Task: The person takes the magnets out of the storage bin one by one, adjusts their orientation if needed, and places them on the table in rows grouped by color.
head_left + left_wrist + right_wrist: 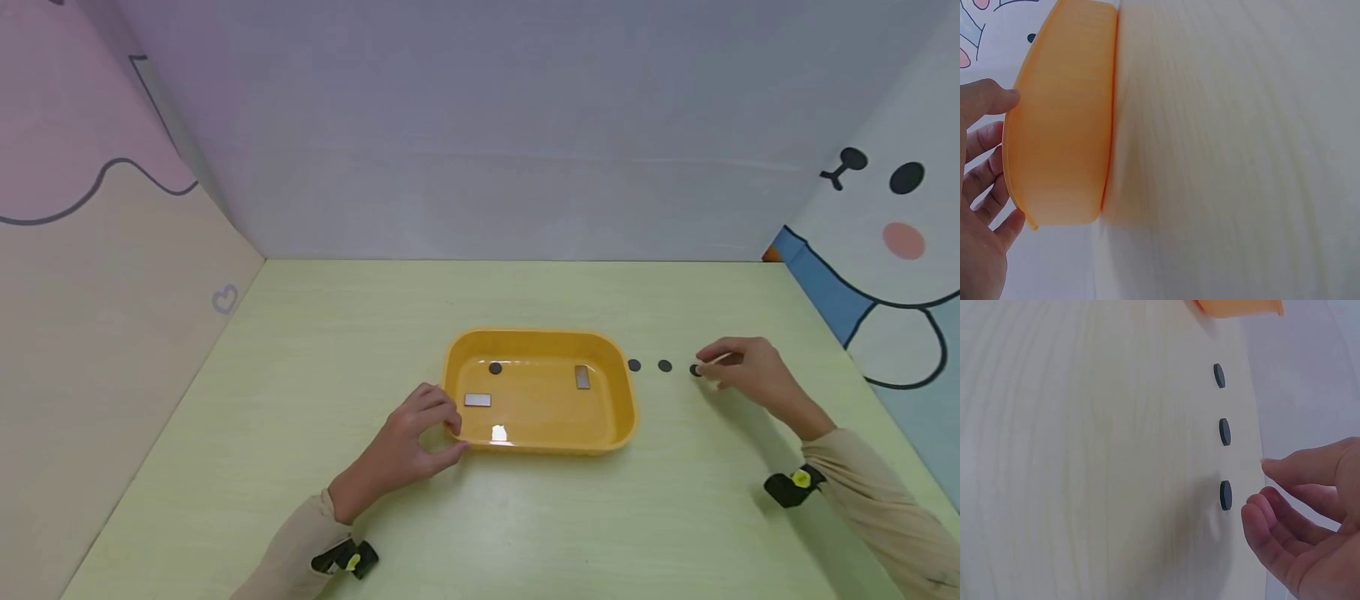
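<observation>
My left hand (416,433) grips the near left corner of a yellow plastic tray (540,447); in the left wrist view the thumb and fingers sit along the rim of its orange-looking wall (1063,125). Inside the tray lie one black disc (495,367) and two silver rectangular plates, one plate (477,400) at the left and the other plate (582,377) at the right. My right hand (750,375) hovers by the rightmost black disc (1226,495) on the table, its thumb and fingers apart with nothing between them.
Two more black discs, a middle disc (664,366) and a left disc (634,365), lie in a row between that disc and the tray on the pale green table (360,333). Printed panels stand at the back and sides, with a cartoon face on the right panel (900,217).
</observation>
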### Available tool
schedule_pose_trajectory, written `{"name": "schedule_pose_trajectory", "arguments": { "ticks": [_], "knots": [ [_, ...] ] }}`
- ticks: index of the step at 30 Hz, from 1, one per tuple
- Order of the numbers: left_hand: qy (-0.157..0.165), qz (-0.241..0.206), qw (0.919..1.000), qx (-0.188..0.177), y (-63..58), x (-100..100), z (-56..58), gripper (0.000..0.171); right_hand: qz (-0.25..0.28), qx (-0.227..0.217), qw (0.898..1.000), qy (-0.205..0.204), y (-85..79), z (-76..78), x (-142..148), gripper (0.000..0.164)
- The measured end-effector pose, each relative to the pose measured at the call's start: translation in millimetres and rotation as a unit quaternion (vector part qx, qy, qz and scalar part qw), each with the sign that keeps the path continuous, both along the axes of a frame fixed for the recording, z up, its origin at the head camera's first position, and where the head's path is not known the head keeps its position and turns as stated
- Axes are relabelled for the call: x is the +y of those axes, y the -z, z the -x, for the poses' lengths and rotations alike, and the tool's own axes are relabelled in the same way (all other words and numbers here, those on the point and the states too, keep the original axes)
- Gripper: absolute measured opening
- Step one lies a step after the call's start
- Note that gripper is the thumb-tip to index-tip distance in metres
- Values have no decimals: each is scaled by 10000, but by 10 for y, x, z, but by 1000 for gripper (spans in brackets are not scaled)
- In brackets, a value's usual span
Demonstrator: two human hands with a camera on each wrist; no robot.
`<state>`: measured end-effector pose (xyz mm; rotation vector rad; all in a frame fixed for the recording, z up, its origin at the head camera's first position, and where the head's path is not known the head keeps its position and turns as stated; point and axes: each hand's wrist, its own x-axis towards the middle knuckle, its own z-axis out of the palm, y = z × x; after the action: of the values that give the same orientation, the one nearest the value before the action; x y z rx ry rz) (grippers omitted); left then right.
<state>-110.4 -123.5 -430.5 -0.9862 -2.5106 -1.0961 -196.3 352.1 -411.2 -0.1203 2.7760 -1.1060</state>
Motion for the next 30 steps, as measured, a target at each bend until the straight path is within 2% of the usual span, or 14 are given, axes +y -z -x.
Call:
{"name": "schedule_pose_trajectory", "arguments": {
  "ticks": [12, 20, 30],
  "knots": [
    [46, -61, 10000, 48, 36, -15, 6, 21, 206, -8, 9997, -150, -124, -12, -125, 32],
    [113, -129, 9997, 175, 68, -9, 31, 20, 684, -42, 9972, -311, -230, -41, -207, 37],
    [113, -86, 9996, 231, 42, -15, 24, 19, 931, -125, 9947, -422, -326, -49, -371, 38]
  ]
}}
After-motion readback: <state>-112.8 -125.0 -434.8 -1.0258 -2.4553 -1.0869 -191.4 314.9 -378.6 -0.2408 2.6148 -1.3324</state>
